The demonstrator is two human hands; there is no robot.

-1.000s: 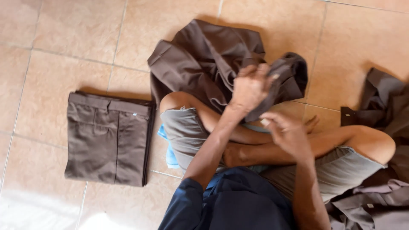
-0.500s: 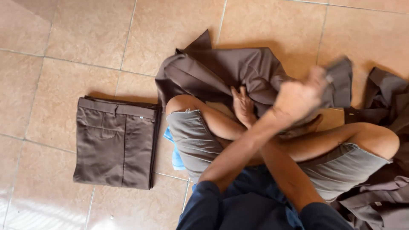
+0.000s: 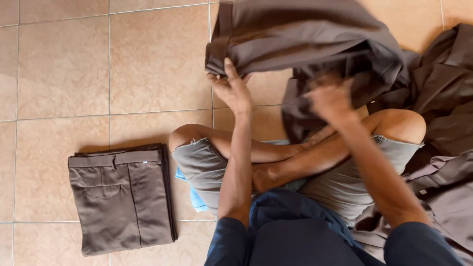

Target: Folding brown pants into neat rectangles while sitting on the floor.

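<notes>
I see the lifted brown cloth garment (image 3: 305,34) as matt, smooth woven fabric; the folded brown cloth trousers (image 3: 123,197) match, on a glossy beige ceramic-tiled floor (image 3: 148,64).

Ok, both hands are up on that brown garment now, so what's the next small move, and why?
Probably spread it flat on the tan tiled floor. The left hand grips the raised brown cloth garment at its edge, the right hand is blurred against its bunched part, and it hangs crumpled, unlike the folded brown trousers.
</notes>
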